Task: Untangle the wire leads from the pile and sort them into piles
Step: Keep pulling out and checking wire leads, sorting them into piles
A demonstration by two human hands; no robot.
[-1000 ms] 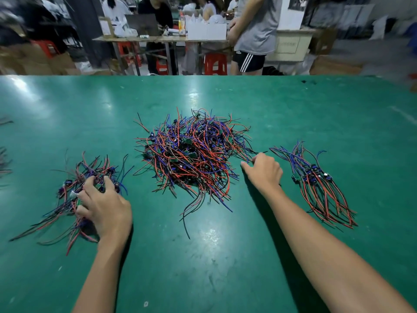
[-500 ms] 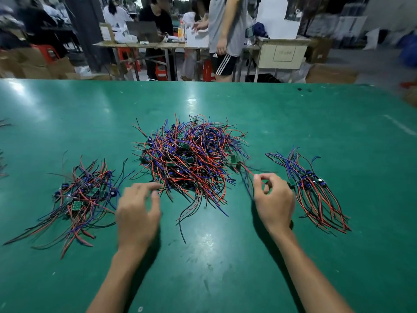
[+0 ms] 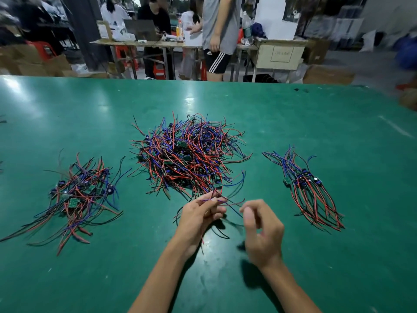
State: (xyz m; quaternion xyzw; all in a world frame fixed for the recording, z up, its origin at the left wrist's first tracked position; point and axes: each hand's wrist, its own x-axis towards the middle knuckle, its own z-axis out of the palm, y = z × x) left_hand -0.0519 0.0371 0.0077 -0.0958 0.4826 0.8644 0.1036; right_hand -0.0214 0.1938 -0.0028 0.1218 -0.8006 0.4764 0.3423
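A big tangled pile of red, blue and black wire leads [image 3: 188, 154] lies mid-table. A smaller sorted pile [image 3: 79, 195] sits to its left, and a neater bundle [image 3: 309, 188] to its right. Just in front of the big pile, my left hand [image 3: 198, 216] pinches a few wire leads [image 3: 228, 201] that still trail into the pile's near edge. My right hand [image 3: 262, 231] is close beside it with curled fingers; thin wires run toward its fingertips, but motion blur hides whether it holds them.
All of this lies on a green table [image 3: 293, 114]. Beyond its far edge a person in grey shirt and black shorts [image 3: 217, 37] stands by cluttered benches, red stools and cardboard boxes.
My left hand left the left pile, crossed to the big pile's front and took hold of some leads. My right hand came in from the right bundle toward the left hand.
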